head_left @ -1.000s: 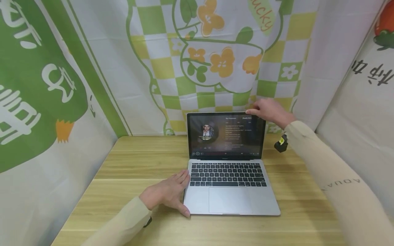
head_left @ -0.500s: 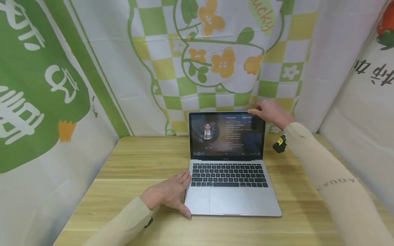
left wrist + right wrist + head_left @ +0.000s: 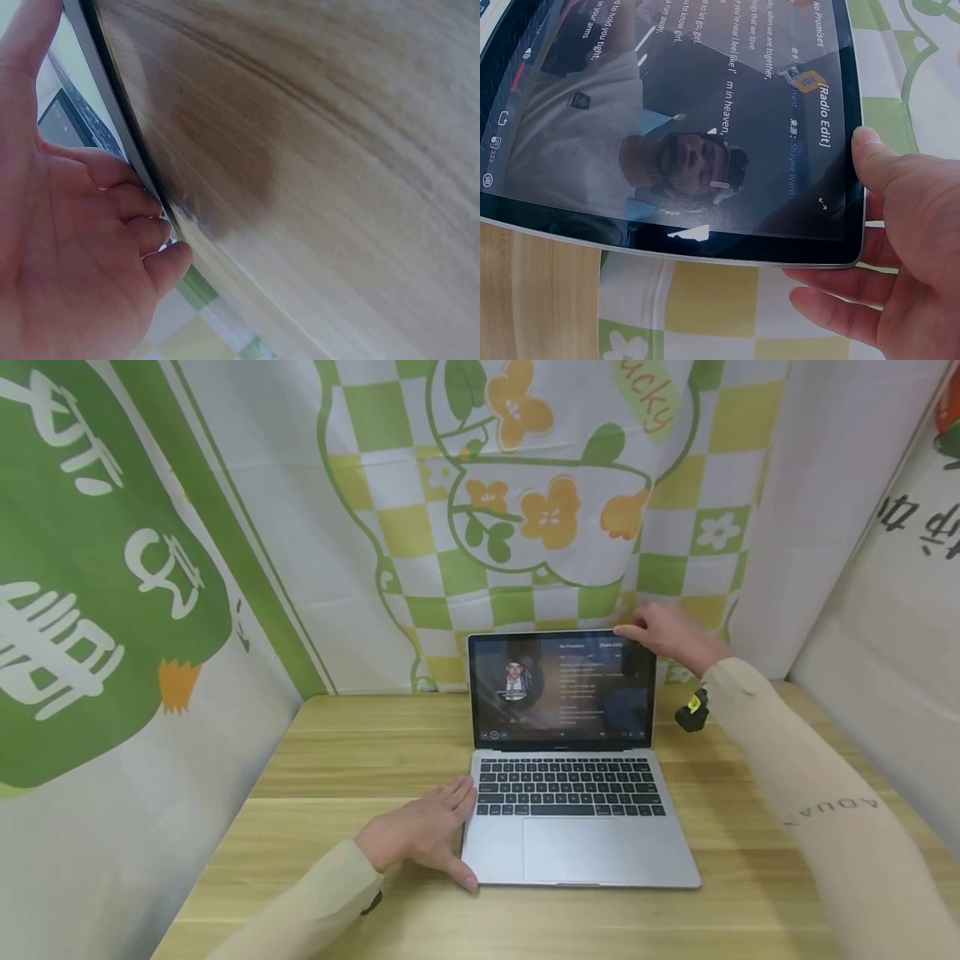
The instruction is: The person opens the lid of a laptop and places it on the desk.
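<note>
A silver laptop (image 3: 611, 852) stands unfolded on the wooden table, its screen (image 3: 592, 689) lit with a music player and song lyrics. My left hand (image 3: 427, 831) lies along the laptop's left side, fingers stretched against the edge and thumb at the front corner. In the left wrist view, the fingertips of that hand (image 3: 82, 232) meet the dark side edge. At the top right corner of the lid, my right hand (image 3: 671, 631) pinches the rim. The right wrist view shows the thumb of this hand (image 3: 922, 217) at the screen's border and the other fingers behind the lid.
The wooden table (image 3: 352, 752) carries the laptop near its back edge. Right behind the lid hangs a green, yellow and white checked curtain (image 3: 420, 568) with orange flowers. More printed cloth (image 3: 97, 610) hangs at the left. A person is reflected in the screen.
The head view has shifted slightly, so everything sits a little further right in it. Both hands keep their places on the laptop, and a bluish reflection now shows on the screen.
</note>
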The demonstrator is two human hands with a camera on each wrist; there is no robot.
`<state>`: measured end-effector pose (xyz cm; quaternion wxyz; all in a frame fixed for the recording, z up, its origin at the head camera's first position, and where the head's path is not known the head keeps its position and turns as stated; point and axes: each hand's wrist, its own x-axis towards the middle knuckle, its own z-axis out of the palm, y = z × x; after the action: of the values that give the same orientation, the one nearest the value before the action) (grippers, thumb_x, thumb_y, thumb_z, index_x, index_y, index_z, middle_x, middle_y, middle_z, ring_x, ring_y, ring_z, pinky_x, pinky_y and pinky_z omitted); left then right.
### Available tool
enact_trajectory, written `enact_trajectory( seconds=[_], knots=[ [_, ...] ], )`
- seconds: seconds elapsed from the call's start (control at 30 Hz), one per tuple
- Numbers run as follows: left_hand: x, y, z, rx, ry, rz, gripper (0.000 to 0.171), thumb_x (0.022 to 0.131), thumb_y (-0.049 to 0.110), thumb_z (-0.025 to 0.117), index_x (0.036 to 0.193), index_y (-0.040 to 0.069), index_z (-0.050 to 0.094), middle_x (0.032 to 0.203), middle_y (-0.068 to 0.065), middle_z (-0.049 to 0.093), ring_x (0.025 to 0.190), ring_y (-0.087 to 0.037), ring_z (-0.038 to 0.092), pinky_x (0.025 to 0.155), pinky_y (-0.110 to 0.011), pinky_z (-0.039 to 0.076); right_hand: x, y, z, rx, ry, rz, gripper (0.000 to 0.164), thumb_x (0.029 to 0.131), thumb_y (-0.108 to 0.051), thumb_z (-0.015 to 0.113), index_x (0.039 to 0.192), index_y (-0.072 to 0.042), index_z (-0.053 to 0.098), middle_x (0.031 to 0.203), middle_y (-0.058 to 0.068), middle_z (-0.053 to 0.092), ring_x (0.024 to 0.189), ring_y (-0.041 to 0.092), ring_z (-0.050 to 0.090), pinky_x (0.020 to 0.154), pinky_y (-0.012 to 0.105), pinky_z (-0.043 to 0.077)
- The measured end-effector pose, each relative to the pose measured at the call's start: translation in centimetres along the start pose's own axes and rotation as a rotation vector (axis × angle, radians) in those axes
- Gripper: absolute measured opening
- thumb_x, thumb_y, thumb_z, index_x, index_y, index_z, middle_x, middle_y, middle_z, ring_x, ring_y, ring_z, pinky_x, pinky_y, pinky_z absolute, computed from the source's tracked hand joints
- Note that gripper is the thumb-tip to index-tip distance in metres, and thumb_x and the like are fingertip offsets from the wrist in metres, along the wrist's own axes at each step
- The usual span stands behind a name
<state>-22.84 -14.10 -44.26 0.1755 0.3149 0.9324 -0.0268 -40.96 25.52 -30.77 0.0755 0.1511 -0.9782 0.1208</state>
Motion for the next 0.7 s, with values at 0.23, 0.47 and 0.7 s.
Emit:
enact_trajectory(
  seconds=[0.23,0.47,0.7],
  knots=[
    [-0.02,0.48,0.27,-0.011,-0.013,-0.014,0.137,0.060,0.090,0.059,0.155,0.000,0.018,0.164,-0.020,0.007,0.153,-0.032,0.009,0.124,-0.044,0.019,-0.33,0.12,0.22,0.024,-0.006,0.002,0.049,0.099,-0.045,0.055,0.063,-0.013,0.046,0.054,-0.001,0.037,0.049,0.016,0.036,0.049,0.030,0.032],
    [-0.18,0.51,-0.06,-0.011,-0.014,-0.023,0.138,0.059,0.088,0.062,0.155,-0.001,0.019,0.164,-0.020,0.009,0.153,-0.033,0.010,0.124,-0.044,0.020,-0.65,0.47,0.60,0.082,0.006,0.008,0.048,0.099,-0.045,0.055,0.065,-0.012,0.046,0.054,-0.001,0.037,0.049,0.016,0.035,0.049,0.030,0.031],
    [-0.31,0.40,-0.57,-0.019,-0.015,-0.023,0.136,0.060,0.086,0.064,0.155,-0.001,0.020,0.164,-0.020,0.009,0.153,-0.034,0.011,0.124,-0.045,0.020,-0.71,0.54,0.32,0.099,0.001,-0.036,0.047,0.101,-0.039,0.052,0.067,-0.007,0.056,0.051,-0.003,0.032,0.049,0.015,0.031,0.052,0.030,0.030]
  ],
)
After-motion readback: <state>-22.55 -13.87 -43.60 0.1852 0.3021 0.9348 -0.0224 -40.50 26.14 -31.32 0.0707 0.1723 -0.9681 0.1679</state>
